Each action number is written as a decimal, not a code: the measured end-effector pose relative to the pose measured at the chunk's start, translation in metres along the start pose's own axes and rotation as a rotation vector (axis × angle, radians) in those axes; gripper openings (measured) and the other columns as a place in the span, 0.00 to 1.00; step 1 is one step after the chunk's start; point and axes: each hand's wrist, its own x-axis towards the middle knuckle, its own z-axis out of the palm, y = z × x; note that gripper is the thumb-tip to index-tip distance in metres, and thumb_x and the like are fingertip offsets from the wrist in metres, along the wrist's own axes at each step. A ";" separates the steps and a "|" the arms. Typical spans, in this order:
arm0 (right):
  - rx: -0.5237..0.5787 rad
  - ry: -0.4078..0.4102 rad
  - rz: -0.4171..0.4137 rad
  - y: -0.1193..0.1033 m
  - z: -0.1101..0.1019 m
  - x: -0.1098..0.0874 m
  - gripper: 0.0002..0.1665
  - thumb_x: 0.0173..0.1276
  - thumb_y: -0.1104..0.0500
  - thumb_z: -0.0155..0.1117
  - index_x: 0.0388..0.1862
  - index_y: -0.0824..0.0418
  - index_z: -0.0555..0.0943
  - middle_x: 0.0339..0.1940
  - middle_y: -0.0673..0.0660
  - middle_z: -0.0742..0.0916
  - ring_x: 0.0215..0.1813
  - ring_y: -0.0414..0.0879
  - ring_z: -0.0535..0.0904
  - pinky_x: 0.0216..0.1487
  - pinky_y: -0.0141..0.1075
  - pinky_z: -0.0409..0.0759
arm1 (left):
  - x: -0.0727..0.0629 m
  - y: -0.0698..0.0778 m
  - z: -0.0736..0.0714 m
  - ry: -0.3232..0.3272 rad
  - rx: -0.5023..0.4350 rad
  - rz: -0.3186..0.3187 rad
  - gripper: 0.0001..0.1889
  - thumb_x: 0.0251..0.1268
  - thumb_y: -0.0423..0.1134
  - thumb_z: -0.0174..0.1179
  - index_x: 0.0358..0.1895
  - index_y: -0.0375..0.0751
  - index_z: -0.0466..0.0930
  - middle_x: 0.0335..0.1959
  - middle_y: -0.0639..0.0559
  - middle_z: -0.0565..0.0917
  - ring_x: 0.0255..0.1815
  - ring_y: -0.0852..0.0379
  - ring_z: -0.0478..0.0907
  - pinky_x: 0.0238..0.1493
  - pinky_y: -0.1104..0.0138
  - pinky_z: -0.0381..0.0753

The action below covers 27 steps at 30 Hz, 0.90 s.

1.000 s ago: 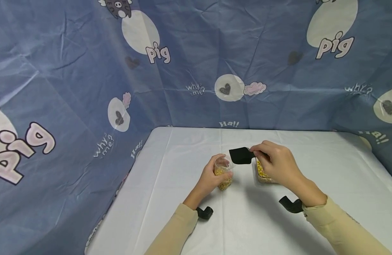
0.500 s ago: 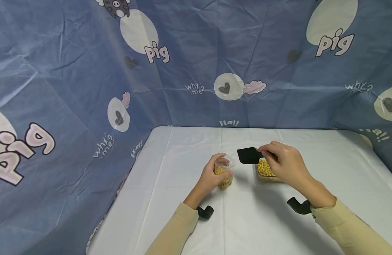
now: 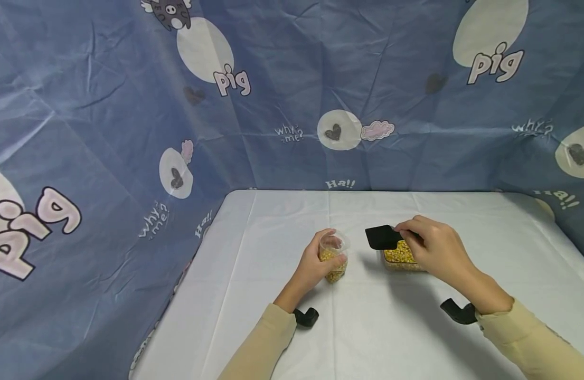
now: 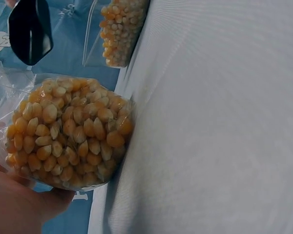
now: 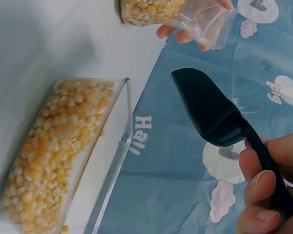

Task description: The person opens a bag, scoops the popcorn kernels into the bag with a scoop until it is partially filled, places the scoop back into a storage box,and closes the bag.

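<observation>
A clear plastic bag of corn kernels stands on the table, its lower part full and its top gaping. My left hand grips the bag round its side, thumb in front. My right hand pinches the handle of a black scoop, held in the air right of the bag. No kernels can be made out in the scoop. Below it sits a clear rectangular container of yellow corn kernels, partly hidden in the head view by the scoop and right hand.
A white cloth covers the table. Behind and to the left hangs a blue printed curtain. Black curved pieces project from both wrists.
My right hand has moved to the right with the scoop, from beside the bag's mouth to over the container. More of the container's corn shows. My left hand keeps its place on the bag.
</observation>
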 end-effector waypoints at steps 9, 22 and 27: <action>-0.027 -0.025 0.019 0.008 -0.001 -0.008 0.12 0.64 0.70 0.67 0.37 0.54 0.88 0.27 0.41 0.82 0.20 0.34 0.65 0.21 0.32 0.66 | -0.006 0.028 -0.003 -0.038 -0.011 0.001 0.35 0.68 0.36 0.66 0.74 0.41 0.61 0.60 0.38 0.77 0.63 0.45 0.74 0.65 0.53 0.69; -0.078 -0.051 0.052 0.019 -0.006 -0.019 0.12 0.64 0.70 0.67 0.38 0.53 0.89 0.29 0.40 0.82 0.20 0.33 0.64 0.22 0.32 0.64 | -0.008 0.032 -0.002 -0.031 -0.016 0.015 0.34 0.68 0.36 0.66 0.74 0.42 0.61 0.60 0.39 0.77 0.62 0.45 0.74 0.65 0.52 0.69; -0.073 -0.058 0.062 0.022 -0.009 -0.022 0.13 0.64 0.70 0.66 0.39 0.53 0.89 0.32 0.41 0.85 0.21 0.33 0.65 0.23 0.32 0.65 | -0.008 0.034 -0.004 -0.051 -0.008 0.038 0.34 0.69 0.35 0.65 0.74 0.38 0.60 0.60 0.35 0.76 0.62 0.41 0.73 0.65 0.49 0.70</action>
